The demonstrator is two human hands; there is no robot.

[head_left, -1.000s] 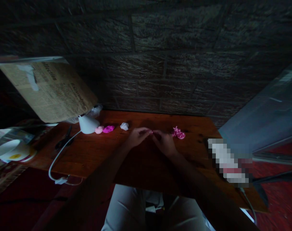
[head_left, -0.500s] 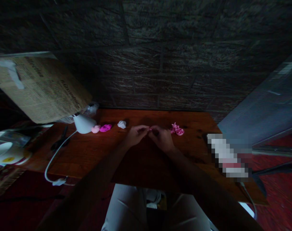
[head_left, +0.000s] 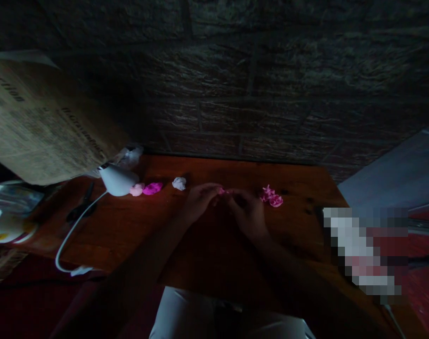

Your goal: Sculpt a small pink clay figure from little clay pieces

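Over the worktop [head_left: 299, 223], the left hand [head_left: 202, 198] is pinching a small pink piece [head_left: 222, 191] at one end, and the right hand [head_left: 249, 210] is gripping the other. Its long axis is running roughly from 9 to 3 o'clock; its tip is staying too small to tell. From it, a white lump [head_left: 179, 183] is lying towards 9 o'clock, a ruffled pink cluster [head_left: 271, 196] towards 3.

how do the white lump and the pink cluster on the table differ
The white lump is whitish grey; the pink cluster is pink. The white lump is one compact wad, whereas the pink cluster is wider, with several ruffled parts. The white lump lies beyond the left hand, the pink cluster beside the right hand. Both rest on the wooden table.
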